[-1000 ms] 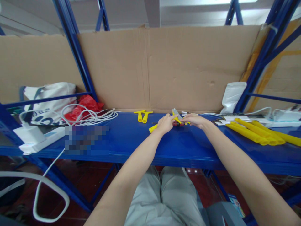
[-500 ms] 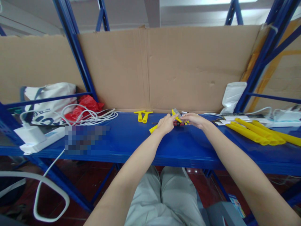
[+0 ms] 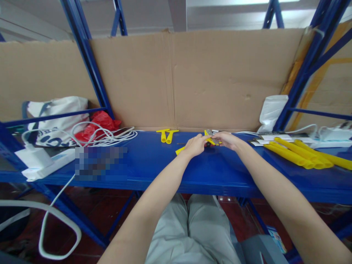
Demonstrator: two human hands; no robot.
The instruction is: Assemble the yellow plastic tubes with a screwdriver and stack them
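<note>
Both hands are on a yellow T-shaped scraper (image 3: 180, 150) over the middle of the blue shelf. My left hand (image 3: 194, 145) is closed around its handle, whose round end sticks out to the left. My right hand (image 3: 227, 140) pinches at the head, where a small grey metal plate (image 3: 211, 134) lies against the yellow crosspiece. The fingers hide much of that joint. Under the hands lies a red and black item (image 3: 208, 145), mostly covered. Farther back, two yellow T-shaped handles (image 3: 169, 137) lie side by side.
Several yellow tubes (image 3: 298, 156) lie on the right of the blue shelf (image 3: 154, 161). On the left are coiled white cables (image 3: 121, 135), a red plastic bag (image 3: 100, 121), a cloth bag (image 3: 60, 110) and a power strip (image 3: 52, 165). Cardboard (image 3: 220, 80) closes the back.
The grey plate and scraper head have turned to a flatter angle, with my fingers drawn closer around them. The red and black item is more covered now.
</note>
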